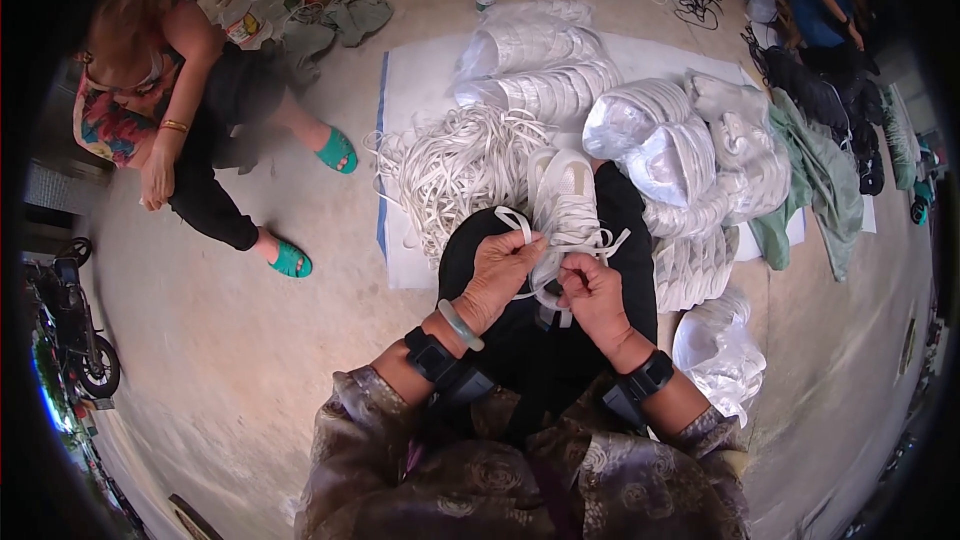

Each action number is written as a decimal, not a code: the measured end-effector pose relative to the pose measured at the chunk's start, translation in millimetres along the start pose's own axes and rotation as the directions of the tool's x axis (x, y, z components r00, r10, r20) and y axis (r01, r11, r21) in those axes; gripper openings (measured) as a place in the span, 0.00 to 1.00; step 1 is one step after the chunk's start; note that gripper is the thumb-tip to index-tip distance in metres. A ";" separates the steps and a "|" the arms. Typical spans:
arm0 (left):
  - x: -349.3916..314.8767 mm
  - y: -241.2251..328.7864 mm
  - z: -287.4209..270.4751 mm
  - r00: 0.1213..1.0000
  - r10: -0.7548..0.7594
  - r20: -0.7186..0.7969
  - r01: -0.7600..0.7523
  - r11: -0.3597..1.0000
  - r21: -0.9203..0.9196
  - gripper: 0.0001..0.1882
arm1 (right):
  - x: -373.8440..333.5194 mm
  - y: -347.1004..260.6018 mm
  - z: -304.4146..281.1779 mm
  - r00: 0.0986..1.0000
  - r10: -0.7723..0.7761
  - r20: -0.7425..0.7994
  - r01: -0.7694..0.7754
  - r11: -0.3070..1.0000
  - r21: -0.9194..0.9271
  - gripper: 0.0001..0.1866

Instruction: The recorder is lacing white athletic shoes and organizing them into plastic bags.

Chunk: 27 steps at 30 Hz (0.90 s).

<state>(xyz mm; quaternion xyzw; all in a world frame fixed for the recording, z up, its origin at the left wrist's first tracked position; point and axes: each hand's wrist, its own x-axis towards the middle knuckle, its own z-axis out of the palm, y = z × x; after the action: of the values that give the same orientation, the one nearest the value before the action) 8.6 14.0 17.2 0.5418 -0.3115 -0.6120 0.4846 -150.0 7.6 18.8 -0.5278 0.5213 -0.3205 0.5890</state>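
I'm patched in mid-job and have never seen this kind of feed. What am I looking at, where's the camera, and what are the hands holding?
No machine here: a person works with bare hands. The one picture comes from a fisheye camera on their head, looking down, so edges bend. The left hand and right hand each grip a white shoelace on a white sneaker resting on the lap. Beyond it, on a white sheet on the concrete floor, lie a heap of loose white laces and stacks of white shoe uppers. Another person in green sandals sits at the upper left.
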 end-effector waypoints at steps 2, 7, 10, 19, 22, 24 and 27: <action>1.4 0.0 4.6 0.998 -0.058 -0.029 0.057 0.997 -0.043 0.07 | 2.0 2.4 0.6 1.000 -0.020 0.008 0.020 0.999 -0.036 0.05; 6.2 -9.6 9.5 0.996 -0.094 -0.002 0.093 0.995 -0.047 0.07 | 6.1 5.1 -2.2 0.993 0.121 0.007 -0.121 0.992 -0.031 0.06; 10.4 -20.6 15.4 0.999 0.025 -0.036 -0.023 0.998 0.061 0.06 | 7.9 4.7 -0.4 0.995 0.095 -0.011 -0.095 0.994 -0.050 0.07; 27.2 -25.9 13.2 0.978 0.186 -0.099 -0.151 0.948 0.281 0.05 | 13.7 -5.7 4.3 0.979 0.202 -0.018 -0.202 0.979 -0.026 0.08; 27.3 -20.7 10.8 0.975 0.204 -0.084 -0.168 0.932 0.321 0.04 | 13.9 -6.9 8.1 0.973 0.229 -0.039 -0.229 0.973 0.000 0.08; 25.3 -17.7 10.4 0.976 0.204 -0.077 -0.168 0.929 0.331 0.04 | 13.8 -5.5 10.6 0.973 0.216 -0.079 -0.210 0.974 0.079 0.08; 24.7 -15.0 11.7 0.949 0.314 -0.022 -0.273 0.858 0.436 0.07 | 13.7 -1.7 13.4 0.989 0.131 -0.072 -0.129 0.991 0.027 0.09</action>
<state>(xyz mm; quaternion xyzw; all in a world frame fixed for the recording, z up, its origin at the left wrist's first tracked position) -5.1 -5.7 -2.7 0.6083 -0.4943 -0.4221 0.4554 -133.4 -1.7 15.3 -0.4741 0.5722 -0.3064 0.5950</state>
